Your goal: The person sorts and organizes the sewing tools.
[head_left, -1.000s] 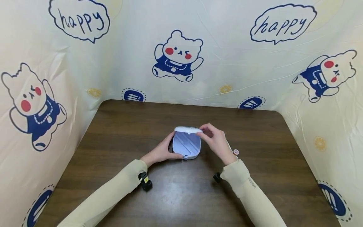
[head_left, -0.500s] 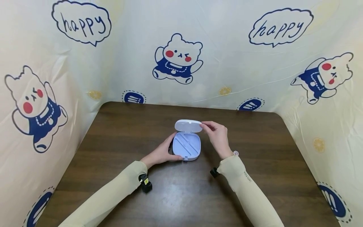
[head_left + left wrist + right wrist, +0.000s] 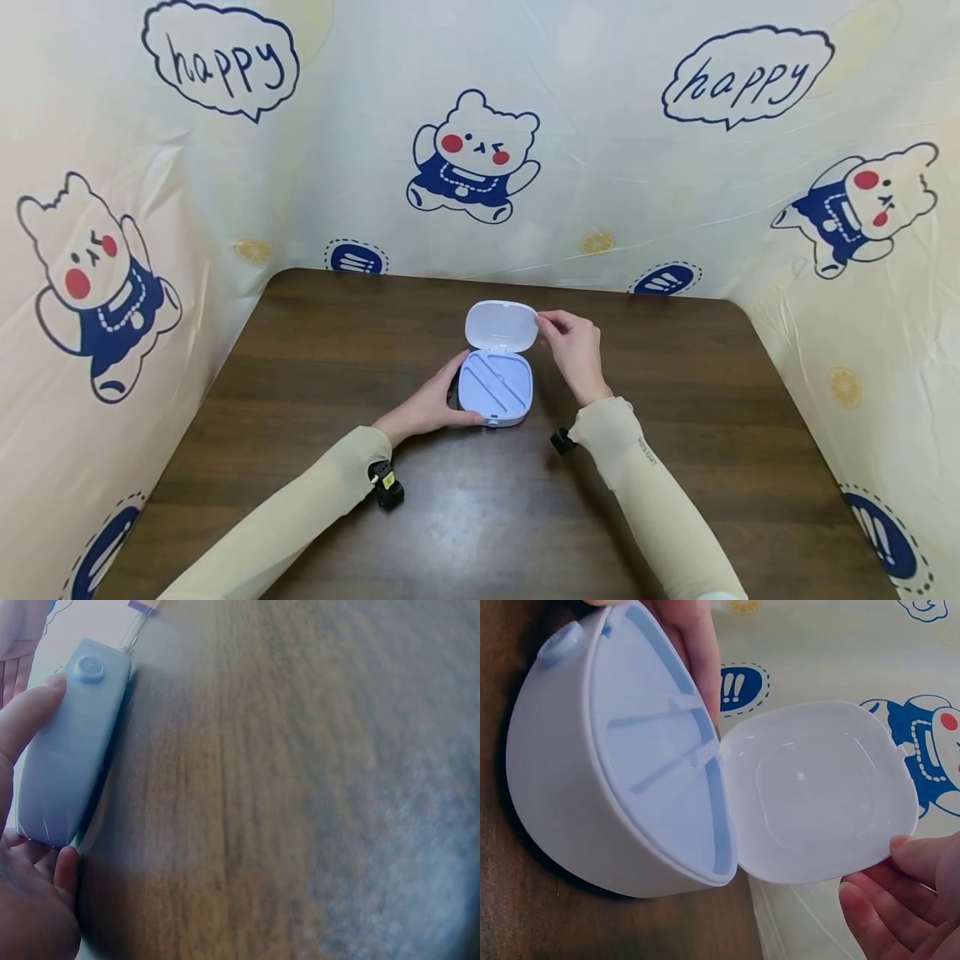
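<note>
Your left hand [image 3: 427,406] was wrapped round the case [image 3: 495,387], thumb laid along its front wall and fingers curled about the side, while your right hand [image 3: 577,350] pinched the rim of the lid [image 3: 501,325] between thumb and fingers. You had the pale blue case on the tabletop [image 3: 360,350], a little beyond the middle and straight ahead of you. Its lid stood raised at the hinge on the far side, well apart from the front edge, so that you could see its smooth inner face. Inside the base, slanting ridges [image 3: 673,766] crossed the pale blue insert. On the front wall, a round button [image 3: 89,668] sat just beside the tip of your left thumb (your left wrist view showed its ringed face best). Behind your wrists came beige sleeves [image 3: 281,517], with a small black device [image 3: 387,485] at the left cuff and another at the right. Past the table's far edge hung a pale backdrop [image 3: 570,208], printed with winking bears, orange slices and the word "happy" in speech bubbles.
</note>
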Demonstrator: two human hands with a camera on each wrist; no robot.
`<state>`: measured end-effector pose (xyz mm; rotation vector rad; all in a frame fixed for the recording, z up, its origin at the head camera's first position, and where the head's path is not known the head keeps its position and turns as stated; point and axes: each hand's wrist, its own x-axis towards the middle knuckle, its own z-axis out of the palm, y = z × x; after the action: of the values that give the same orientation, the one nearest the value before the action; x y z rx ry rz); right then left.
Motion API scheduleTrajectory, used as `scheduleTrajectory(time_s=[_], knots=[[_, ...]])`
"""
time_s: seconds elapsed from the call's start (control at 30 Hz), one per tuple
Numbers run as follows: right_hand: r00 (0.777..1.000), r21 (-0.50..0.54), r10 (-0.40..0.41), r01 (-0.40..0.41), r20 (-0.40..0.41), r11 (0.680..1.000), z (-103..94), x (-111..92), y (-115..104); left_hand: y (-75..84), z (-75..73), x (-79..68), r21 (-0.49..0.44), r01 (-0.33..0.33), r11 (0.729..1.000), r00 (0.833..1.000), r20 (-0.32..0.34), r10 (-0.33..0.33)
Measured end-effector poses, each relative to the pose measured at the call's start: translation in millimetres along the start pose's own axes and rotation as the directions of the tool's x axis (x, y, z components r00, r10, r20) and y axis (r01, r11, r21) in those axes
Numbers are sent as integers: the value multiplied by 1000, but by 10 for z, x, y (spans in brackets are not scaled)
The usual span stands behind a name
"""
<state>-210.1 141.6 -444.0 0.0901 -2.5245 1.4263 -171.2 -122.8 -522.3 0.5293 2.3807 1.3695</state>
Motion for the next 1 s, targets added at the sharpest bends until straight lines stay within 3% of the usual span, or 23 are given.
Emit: scheduleTrajectory(time_s=[0.3, 1.0], knots=[[1000, -12, 29, -29, 9, 1000, 20, 67, 16, 15, 11, -9, -17, -26, 1000, 1000, -14, 26], [995, -22, 51, -49, 81, 999, 35, 187, 59, -7, 9, -3, 0, 0, 1000, 1000, -6, 0]])
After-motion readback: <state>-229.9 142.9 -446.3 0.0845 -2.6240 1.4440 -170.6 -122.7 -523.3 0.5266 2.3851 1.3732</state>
